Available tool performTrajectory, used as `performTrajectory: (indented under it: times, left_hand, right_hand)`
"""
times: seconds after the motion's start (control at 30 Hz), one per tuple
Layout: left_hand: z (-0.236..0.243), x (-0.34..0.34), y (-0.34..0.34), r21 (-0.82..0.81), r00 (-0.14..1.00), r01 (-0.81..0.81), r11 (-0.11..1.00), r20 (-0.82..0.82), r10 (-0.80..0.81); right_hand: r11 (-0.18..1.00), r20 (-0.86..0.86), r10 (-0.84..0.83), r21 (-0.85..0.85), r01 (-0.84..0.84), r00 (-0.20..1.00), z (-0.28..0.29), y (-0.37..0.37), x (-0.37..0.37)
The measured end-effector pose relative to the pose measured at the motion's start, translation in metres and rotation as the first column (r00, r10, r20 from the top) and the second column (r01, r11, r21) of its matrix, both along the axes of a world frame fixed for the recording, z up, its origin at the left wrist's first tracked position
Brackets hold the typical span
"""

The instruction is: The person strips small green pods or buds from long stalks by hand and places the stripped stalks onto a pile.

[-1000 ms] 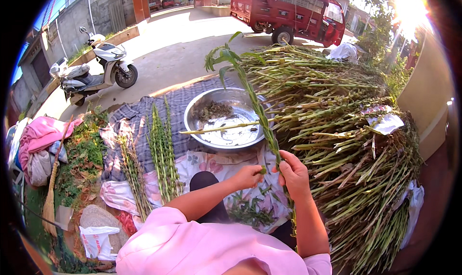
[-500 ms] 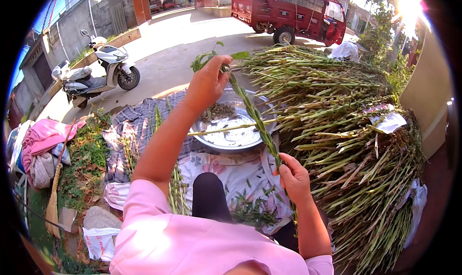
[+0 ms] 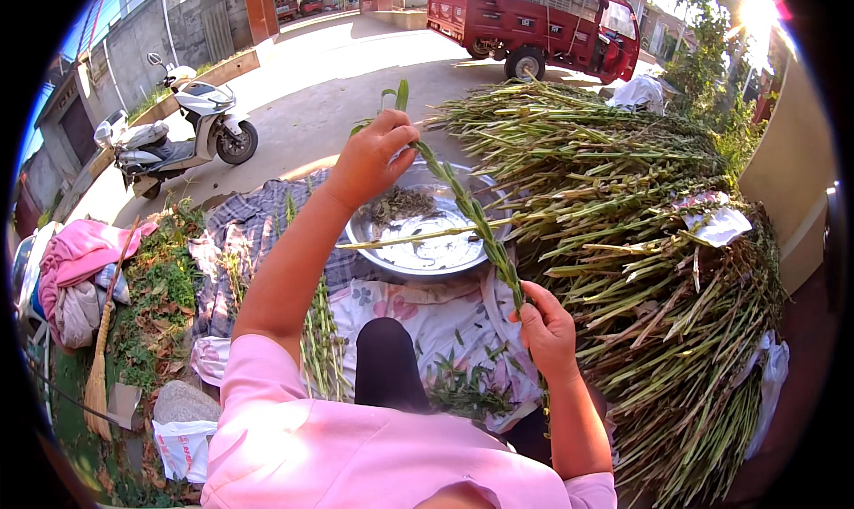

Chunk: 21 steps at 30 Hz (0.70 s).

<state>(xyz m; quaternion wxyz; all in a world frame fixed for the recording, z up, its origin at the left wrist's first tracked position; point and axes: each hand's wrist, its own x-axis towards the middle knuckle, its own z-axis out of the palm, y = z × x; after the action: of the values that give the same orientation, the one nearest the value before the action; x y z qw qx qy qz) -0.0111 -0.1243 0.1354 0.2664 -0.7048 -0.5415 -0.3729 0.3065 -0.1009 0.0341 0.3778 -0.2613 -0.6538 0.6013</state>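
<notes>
A green sesame stalk (image 3: pixel 469 208), lined with pods, slants between my two hands. My left hand (image 3: pixel 372 162) is closed round its leafy upper end, high over the far side of a metal basin (image 3: pixel 427 268). Lower down, my right hand (image 3: pixel 544 329) pinches the stalk between thumb and fingers, right of the basin. Dark, crumbly plant bits (image 3: pixel 402 205) lie inside the basin. Another thin stalk (image 3: pixel 409 240) crosses above its rim from the pile. Plucked green leaves (image 3: pixel 470 390) are scattered on a flowered cloth (image 3: pixel 378 302) by my knee.
A large heap of cut stalks (image 3: pixel 614 233) fills the right side. More stalks (image 3: pixel 322 349) lie at my left. Beyond them are a broom (image 3: pixel 98 380), a stone (image 3: pixel 185 404) and piled clothes (image 3: pixel 76 278). A scooter (image 3: pixel 191 122) and red three-wheeled truck (image 3: pixel 551 28) stand farther off.
My left hand has shifted slightly left and down with the stalk's top. A leaf at that end now stands upright. The right hand has hardly moved.
</notes>
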Motion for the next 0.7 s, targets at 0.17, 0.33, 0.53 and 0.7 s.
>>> performTrajectory:
  times: [0.17, 0.33, 0.53, 0.7]
  left_hand:
    - [-0.005, 0.002, 0.002, 0.014, 0.999, -0.042, 0.999, -0.031, 0.042]
    - [-0.019, 0.001, 0.003, -0.052, 0.989, -0.145, 0.988, -0.019, 0.145]
    - [-0.025, 0.006, 0.002, -0.084, 0.984, -0.176, 0.981, -0.035, 0.174]
    - [-0.037, -0.002, 0.010, -0.044, 0.968, -0.117, 0.992, 0.217, 0.124]
  right_hand:
    - [1.000, -0.008, -0.013, 0.014, 0.013, 1.000, 0.002, 0.000, 0.000]
    - [1.000, -0.013, 0.005, 0.017, -0.005, 1.000, 0.002, -0.001, 0.001]
    - [1.000, 0.005, -0.008, 0.026, 0.008, 1.000, 0.000, 0.000, 0.001]
    - [0.998, 0.056, 0.019, 0.066, -0.023, 0.998, 0.000, 0.001, -0.004]
